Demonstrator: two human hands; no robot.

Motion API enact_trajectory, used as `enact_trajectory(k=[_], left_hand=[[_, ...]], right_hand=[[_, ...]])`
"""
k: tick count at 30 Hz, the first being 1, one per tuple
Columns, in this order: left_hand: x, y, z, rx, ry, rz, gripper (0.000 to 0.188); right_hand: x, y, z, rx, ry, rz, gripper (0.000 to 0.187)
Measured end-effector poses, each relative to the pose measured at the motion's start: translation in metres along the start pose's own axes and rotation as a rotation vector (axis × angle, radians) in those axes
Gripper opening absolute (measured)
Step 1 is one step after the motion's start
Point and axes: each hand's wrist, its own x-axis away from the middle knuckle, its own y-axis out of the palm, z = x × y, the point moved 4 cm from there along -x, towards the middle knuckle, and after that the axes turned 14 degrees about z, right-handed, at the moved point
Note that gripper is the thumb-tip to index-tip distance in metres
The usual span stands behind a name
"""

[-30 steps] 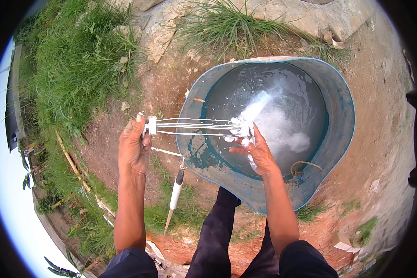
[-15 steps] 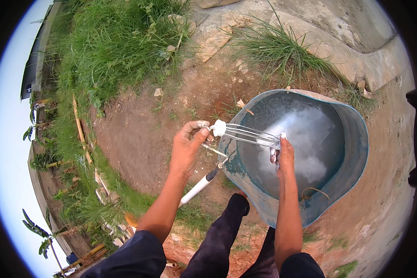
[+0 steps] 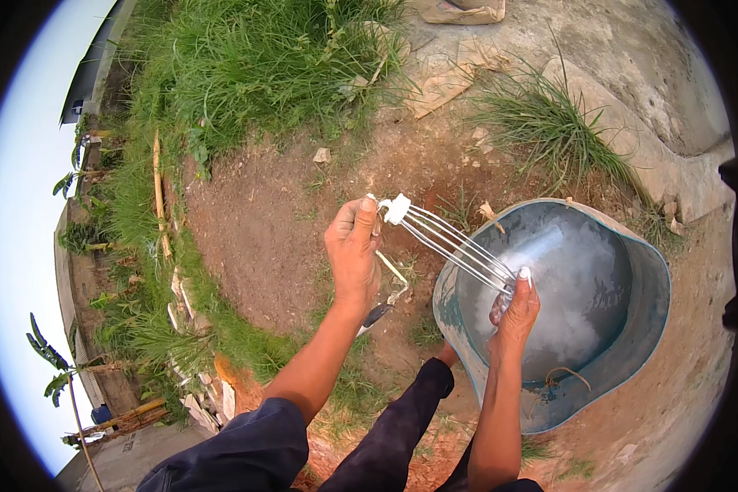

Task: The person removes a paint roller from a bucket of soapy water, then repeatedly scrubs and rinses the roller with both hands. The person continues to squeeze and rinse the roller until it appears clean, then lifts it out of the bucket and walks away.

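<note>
Plainly pinched the white strands [image 3: 459, 248] in the left hand [image 3: 353, 250], thumb to fingers, just beyond their white knob [image 3: 397, 209]; clasped their lower end in the right hand [image 3: 514, 316], over the tub [image 3: 649, 316].

Smooth strands [image 3: 459, 243] (plastic, perhaps) and a scuffed, matt tub [image 3: 646, 316].

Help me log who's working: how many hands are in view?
2: left hand at the white-capped end of the wire cage, right hand at its other end, over the blue tub.
</note>
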Motion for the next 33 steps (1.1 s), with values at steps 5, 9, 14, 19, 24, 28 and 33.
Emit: enact_trajectory(k=[5,9,14,19,24,28,33], left_hand=[[0.008,-0.007,-0.001,0.080,-0.312,-0.144,0.029],[0.010,-0.021,-0.012,-0.009,0.075,-0.087,0.027],[0.013,-0.059,-0.039,-0.115,0.126,-0.063,0.031],[0.009,-0.070,-0.055,-0.322,0.245,-0.095,0.034],[-0.009,-0.062,-0.059,-0.053,0.201,0.043,0.032],[-0.009,-0.063,-0.047,0.199,-0.097,0.004,0.039],[0.047,-0.076,-0.031,-0.163,-0.657,-0.544,0.039]], right_hand=[[-0.013,-0.003,0.004,0.026,0.070,0.051,0.045],[-0.005,0.000,0.014,0.072,0.119,0.089,0.044],[0.018,0.002,0.043,0.036,0.172,0.137,0.042],[0.035,-0.004,0.047,0.068,0.058,0.102,0.046],[0.018,0.026,0.045,0.116,0.044,-0.039,0.050],[-0.016,0.049,0.059,0.051,0.205,-0.126,0.046],[-0.026,0.036,0.069,-0.060,0.243,-0.083,0.055]])
